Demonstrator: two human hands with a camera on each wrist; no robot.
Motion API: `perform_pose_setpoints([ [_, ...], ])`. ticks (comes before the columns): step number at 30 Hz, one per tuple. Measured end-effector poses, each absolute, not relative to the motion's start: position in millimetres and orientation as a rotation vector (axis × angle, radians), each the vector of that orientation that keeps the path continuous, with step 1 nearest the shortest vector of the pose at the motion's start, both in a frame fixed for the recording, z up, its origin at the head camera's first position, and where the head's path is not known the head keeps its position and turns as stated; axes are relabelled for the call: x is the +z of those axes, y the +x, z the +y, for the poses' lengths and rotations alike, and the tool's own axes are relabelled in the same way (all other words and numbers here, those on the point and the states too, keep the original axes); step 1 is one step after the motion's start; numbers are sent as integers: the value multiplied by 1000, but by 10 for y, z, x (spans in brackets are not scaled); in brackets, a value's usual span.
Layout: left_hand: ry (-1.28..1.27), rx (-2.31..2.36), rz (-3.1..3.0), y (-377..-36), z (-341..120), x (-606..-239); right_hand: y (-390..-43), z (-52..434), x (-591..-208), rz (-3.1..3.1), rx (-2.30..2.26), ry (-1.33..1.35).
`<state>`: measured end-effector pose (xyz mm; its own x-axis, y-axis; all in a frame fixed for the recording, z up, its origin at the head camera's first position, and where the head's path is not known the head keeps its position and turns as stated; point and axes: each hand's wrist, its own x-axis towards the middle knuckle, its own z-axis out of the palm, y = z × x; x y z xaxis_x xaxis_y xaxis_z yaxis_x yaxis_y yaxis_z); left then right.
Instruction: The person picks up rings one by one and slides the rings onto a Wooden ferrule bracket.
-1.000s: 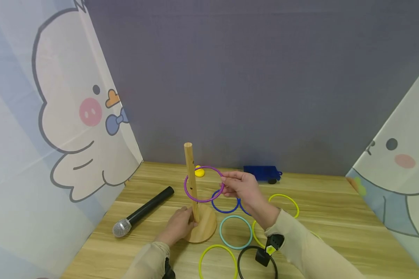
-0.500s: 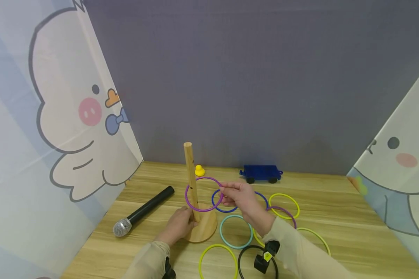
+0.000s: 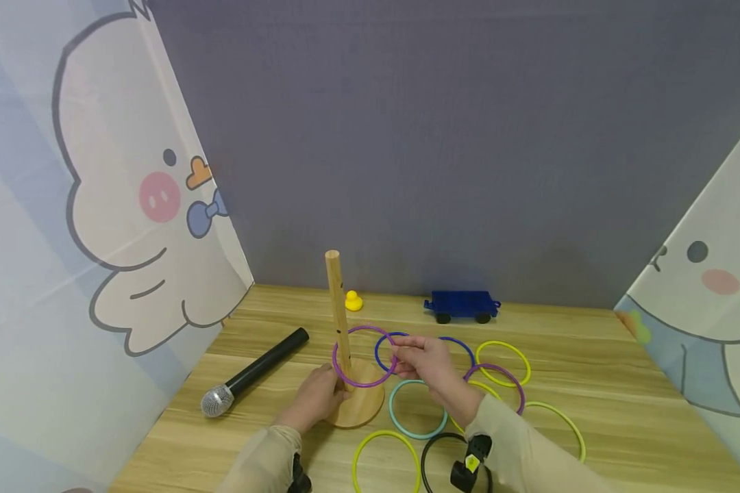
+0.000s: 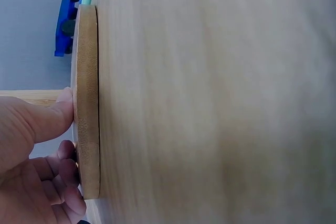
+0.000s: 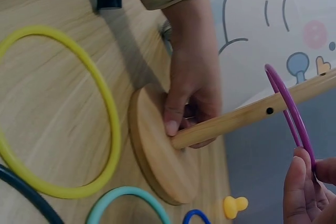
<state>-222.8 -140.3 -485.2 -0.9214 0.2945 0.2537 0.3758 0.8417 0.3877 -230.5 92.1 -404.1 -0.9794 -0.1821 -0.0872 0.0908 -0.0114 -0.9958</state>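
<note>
A wooden post (image 3: pixel 337 294) rises from a round base (image 3: pixel 365 409) on the table. My left hand (image 3: pixel 314 397) holds this stand low down, thumb and curled fingers on the base at either side of the post's foot. With thumb and fingers my right hand (image 3: pixel 428 364) pinches the right edge of a purple ring (image 3: pixel 366 386). The ring encircles the post partway down, as the right wrist view shows with the hoop (image 5: pixel 296 116) on both sides of the wood. In the left wrist view, the thumb (image 4: pixel 60 116) touches the base's upper face.
Around the right arm lie a turquoise ring (image 3: pixel 417 437), blue rings (image 3: pixel 397 374), another purple ring (image 3: pixel 522 400), a black ring (image 3: pixel 423 465) and several yellow rings (image 3: pixel 385 433). A microphone (image 3: pixel 255 372) lies left; a yellow duck (image 3: pixel 353 301) and blue wagon (image 3: pixel 462 305) stand behind.
My right hand has lowered the purple ring along the post, from about mid-height to nearer the base. The left hand has stayed at the stand.
</note>
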Motion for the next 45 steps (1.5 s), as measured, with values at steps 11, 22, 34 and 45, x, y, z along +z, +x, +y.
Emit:
perform_pose_setpoints([
  [11, -521, -656, -2829, -2249, -1411, -4897, -2302, 938, -4235, 2084, -2085, -98],
  [22, -556, -664, -2822, -2258, -1434, -4892, -2300, 928, -4329, 2072, -2084, -92],
  [34, -595, -664, -2787, -2256, -1459, -4882, -2331, 918, -4474, 2096, -2059, -59],
  [45, -555, -773, -2915, -2181, -1537, -4811, -2362, 900, -4607, 2082, -2064, -42],
])
